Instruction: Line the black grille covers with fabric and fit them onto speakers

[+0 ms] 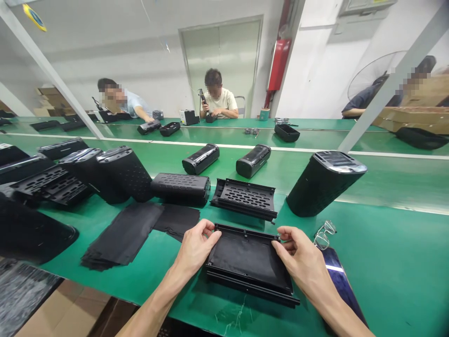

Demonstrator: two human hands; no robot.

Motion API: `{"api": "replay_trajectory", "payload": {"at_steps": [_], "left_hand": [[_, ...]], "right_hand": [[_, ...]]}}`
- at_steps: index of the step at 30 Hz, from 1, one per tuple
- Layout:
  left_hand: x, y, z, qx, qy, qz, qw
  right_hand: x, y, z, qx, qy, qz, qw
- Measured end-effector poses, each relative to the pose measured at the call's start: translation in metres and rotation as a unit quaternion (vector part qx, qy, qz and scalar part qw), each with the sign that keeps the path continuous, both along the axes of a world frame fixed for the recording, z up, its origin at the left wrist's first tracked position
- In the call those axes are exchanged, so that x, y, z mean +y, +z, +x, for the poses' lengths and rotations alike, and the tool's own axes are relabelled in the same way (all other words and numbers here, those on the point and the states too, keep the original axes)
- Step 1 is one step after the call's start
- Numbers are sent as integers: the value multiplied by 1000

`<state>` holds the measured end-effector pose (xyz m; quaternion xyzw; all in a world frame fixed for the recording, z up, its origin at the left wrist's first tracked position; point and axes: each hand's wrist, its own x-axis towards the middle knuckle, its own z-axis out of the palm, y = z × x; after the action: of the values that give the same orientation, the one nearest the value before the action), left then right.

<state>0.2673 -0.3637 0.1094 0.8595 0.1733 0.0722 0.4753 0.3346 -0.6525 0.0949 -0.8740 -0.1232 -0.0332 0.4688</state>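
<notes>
Right in front of me a black plastic housing panel [249,285] lies on the green table [168,281], its hollow side up. A thin black sheet [250,257] lines the hollow. My left hand [199,243] pinches the panel's far left corner between thumb and fingers. At the far right corner, my right hand [298,252] grips the edge the same way. Just beyond sits another black panel with slotted holes [247,194]. A stack of black sheets [122,236] lies left of my left hand, with more black sheets [180,220] beside it.
Black housings [119,173] crowd the left side. A tall black housing [324,182] stands at right, near eyeglasses [324,234] and a dark phone-like slab [342,281]. A conveyor belt [224,159] carries two black units. Several people [220,98] sit across it.
</notes>
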Motion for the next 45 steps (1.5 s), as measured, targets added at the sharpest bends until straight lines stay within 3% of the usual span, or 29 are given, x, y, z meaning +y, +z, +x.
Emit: {"api": "replay_trajectory", "payload": {"at_steps": [8,14,17,21,24,31,38,45], "left_hand": [[-3,2,-5,1,-17,-26,1000],[0,-1,-3,-14,-7,-72,997],[2,13,-8,-23,-15,-110,994],[0,42,-25,5,-62,-268,961],[-5,53,-40,16,-58,-323,945],[-22,46,-59,-27,1,-379,925],[-37,49,-67,-43,-12,-419,907],[-38,45,-74,-57,-29,-393,917]], "right_hand": [[0,7,-11,-50,-19,28,998],[1,18,-14,38,32,114,992],[1,29,-15,54,23,153,987],[-3,37,-19,80,26,190,978],[-7,38,-25,113,34,214,970],[-13,36,-35,177,59,255,949],[-16,40,-38,172,30,230,957],[-17,38,-42,156,28,234,959]]}}
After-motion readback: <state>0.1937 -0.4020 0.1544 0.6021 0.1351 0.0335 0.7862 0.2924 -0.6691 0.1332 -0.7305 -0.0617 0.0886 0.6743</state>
